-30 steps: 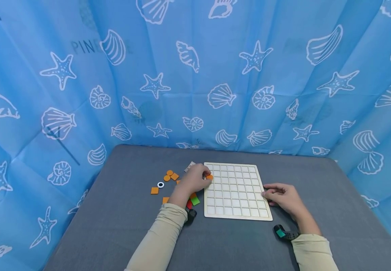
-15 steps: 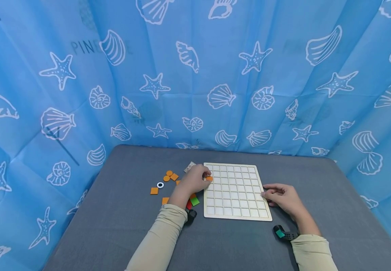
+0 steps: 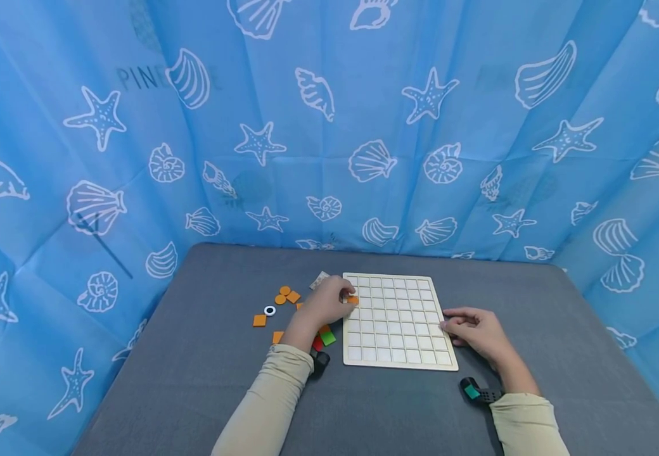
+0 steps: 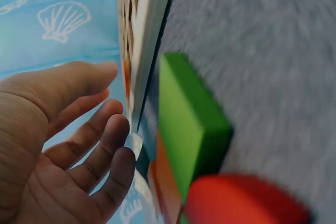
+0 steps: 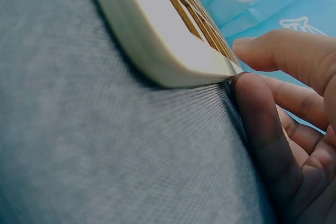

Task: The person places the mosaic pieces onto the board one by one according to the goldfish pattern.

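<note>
A pale wooden grid board (image 3: 395,362) lies on the grey table, its square cells in rows. My left hand (image 3: 327,301) is at its left edge, thumb and fingertips beside an orange tile (image 3: 353,300) that lies flat in a cell near the far left corner. In the left wrist view, that hand (image 4: 79,135) has loosely bent fingers, and a sliver of orange tile (image 4: 126,77) shows in the board (image 4: 149,30) just past the thumb tip. My right hand (image 3: 478,332) pinches the board's right edge; the right wrist view shows thumb and forefinger (image 5: 254,95) at the rim.
Left of the board lie several loose orange pieces (image 3: 259,320), a white ring with a dark centre (image 3: 270,311), a green square tile (image 3: 327,337) and a red piece (image 3: 318,344). A small patterned piece (image 3: 319,280) lies behind the left hand. A blue shell-print curtain (image 3: 329,139) surrounds the table.
The orange tile at the left hand has shifted slightly toward the person and now looks flatter in its cell. Both hands and the board have stayed nearly in place.
</note>
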A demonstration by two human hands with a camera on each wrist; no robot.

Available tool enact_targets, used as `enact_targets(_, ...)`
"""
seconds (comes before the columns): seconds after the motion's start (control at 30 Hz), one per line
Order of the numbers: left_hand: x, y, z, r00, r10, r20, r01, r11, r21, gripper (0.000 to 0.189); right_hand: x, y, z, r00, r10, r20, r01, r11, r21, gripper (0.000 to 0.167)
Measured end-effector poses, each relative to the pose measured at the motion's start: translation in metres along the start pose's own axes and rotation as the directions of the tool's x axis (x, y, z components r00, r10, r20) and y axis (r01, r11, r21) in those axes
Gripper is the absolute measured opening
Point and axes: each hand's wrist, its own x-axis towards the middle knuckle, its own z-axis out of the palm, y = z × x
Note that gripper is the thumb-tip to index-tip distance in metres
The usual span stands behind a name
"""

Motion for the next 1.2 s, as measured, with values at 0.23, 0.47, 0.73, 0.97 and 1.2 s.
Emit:
enact_targets(0.23, -0.011, -0.005, -0.014, 0.999, -0.017, -0.046, 0.016, 1.000, -0.026, 0.030, -0.002, -0.001, 0.000, 1.000, -0.001, 0.002, 0.001, 1.000, 0.007, 0.054)
enact_targets(0.47, -0.027, -0.017, -0.039, 0.986, -0.031, -0.164, 0.020, 0.997, -0.068, 0.028, -0.002, -0.003, 0.000, 1.000, 0.001, -0.002, -0.001, 1.000, -0.002, 0.054)
enact_targets(0.73, -0.053, -0.036, -0.072, 0.942, -0.151, -0.300, 0.122, 0.986, -0.111, 0.025, -0.002, 0.000, 0.000, 1.000, 0.004, -0.009, -0.004, 1.000, -0.009, 0.055)
enact_targets(0.97, -0.067, -0.054, -0.089, 0.915, -0.209, -0.344, 0.186, 0.978, -0.099, 0.034, 0.000, 0.001, -0.001, 1.000, 0.009, -0.008, -0.009, 1.000, -0.012, 0.055)
enact_targets(1.2, -0.069, -0.071, -0.089, 0.908, -0.313, -0.279, 0.302, 0.950, -0.082, 0.035, 0.001, 0.000, 0.001, 0.999, 0.029, -0.017, -0.030, 0.999, -0.034, 0.054)
